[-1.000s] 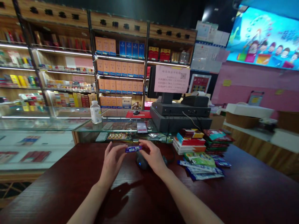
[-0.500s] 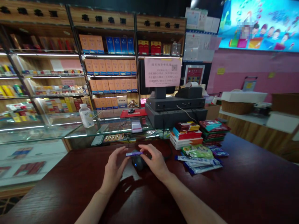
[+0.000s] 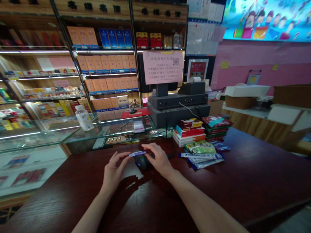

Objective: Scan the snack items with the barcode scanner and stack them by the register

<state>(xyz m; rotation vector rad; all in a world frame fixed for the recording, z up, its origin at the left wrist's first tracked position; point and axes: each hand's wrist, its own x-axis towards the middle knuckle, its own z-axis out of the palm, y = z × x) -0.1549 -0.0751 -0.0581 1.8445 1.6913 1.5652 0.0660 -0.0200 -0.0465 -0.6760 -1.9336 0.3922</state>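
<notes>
Both my hands hold a small purple stick-shaped pack by its ends, just above the dark red wooden counter. My left hand pinches the pack's left end with its fingertips. My right hand pinches the right end. Right under the pack sits a black computer mouse with a blue glow, and a pale slip of paper lies on the counter beside it.
Flat snack packets and stacked boxes lie right of my hands. Behind stands a black cash register with a pink notice. A glass display case with a plastic bottle is at the left, and stocked shelves stand behind.
The pack has turned from showing its broad printed face to nearly edge-on between my fingertips. The view has swung right and up, so everything sits further left and lower.
</notes>
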